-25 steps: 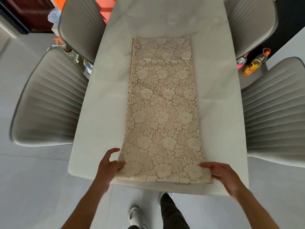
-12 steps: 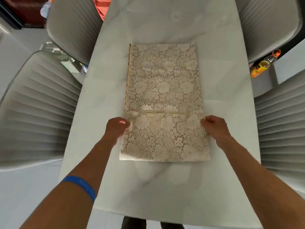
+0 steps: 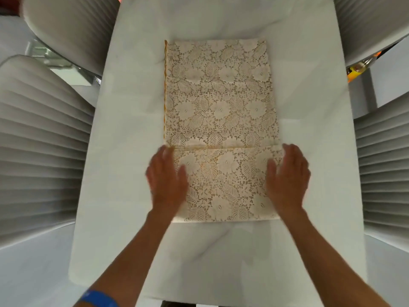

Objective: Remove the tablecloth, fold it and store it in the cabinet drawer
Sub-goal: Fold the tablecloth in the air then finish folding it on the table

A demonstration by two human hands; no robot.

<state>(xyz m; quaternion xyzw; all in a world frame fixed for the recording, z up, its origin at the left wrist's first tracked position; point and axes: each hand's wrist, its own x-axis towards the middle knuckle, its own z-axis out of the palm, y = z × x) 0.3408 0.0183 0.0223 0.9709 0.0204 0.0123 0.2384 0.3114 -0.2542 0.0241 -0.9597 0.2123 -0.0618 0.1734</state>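
Head view: both flat hands press tablecloth.

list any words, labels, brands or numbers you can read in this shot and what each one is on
None can be read.
Blue wristband on the left forearm: faint marks, too blurred to read.
Bottle beside the right chair: yellow-orange label, mostly hidden and too small to read.
Lace tablecloth, white table, left hand and right hand: no text.

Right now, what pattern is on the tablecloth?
Cream floral lace, flowers and leaves, on the tablecloth; seen in the head view.
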